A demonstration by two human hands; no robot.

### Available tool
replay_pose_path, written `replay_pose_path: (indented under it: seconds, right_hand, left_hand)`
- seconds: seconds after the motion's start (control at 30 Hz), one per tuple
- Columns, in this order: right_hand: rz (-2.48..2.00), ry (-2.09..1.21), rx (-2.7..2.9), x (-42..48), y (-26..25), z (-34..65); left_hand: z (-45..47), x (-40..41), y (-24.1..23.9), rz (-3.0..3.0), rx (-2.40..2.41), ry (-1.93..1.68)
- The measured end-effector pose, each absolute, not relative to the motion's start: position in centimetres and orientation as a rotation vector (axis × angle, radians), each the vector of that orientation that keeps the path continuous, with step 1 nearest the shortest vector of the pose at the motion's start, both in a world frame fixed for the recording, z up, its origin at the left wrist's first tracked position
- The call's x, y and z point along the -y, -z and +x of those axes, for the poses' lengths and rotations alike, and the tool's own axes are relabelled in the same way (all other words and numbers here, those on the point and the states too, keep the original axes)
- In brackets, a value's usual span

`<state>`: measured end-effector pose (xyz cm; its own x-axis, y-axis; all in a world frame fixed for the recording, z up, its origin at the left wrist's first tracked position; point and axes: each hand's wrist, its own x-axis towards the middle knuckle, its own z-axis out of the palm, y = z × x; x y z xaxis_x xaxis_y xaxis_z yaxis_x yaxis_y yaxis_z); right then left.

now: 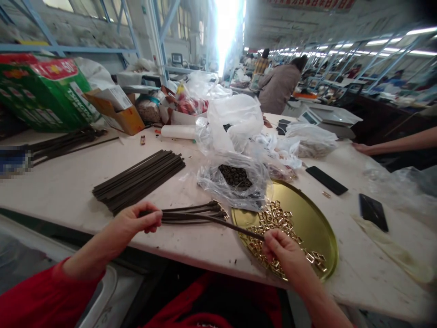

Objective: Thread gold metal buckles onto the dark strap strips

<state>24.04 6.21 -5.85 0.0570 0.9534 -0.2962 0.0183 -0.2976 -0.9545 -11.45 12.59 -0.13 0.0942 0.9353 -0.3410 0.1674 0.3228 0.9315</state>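
Observation:
A dark brown strap (211,219) stretches between my two hands above the table's front edge. My left hand (148,218) pinches its left end, and my right hand (278,246) grips its right end over a round gold tray (319,223). Many small gold metal buckles (278,216) lie on that tray. Behind the held strap rests a bundle of similar straps with gold buckles (218,208) at their ends. A stack of flat dark brown straps (139,177) lies beyond my left hand. An open clear plastic bag (235,177) holds small dark loops.
Two dark phone-like slabs (327,179) (373,212) lie right of the tray. Plastic bags (235,114), a white roll (178,132), a cardboard box (119,114) and a green package (44,95) crowd the back. Another person's arm (399,142) reaches in from the right.

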Motion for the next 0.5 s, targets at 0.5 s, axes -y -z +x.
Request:
replay_pose_path:
  seconds: [0.5]
  right_hand:
    - [-1.667, -0.592, 2.188, -20.4, 2.6, 22.9]
  left_hand:
    - [-0.1, -16.9, -1.7, 0.954, -1.176, -0.764]
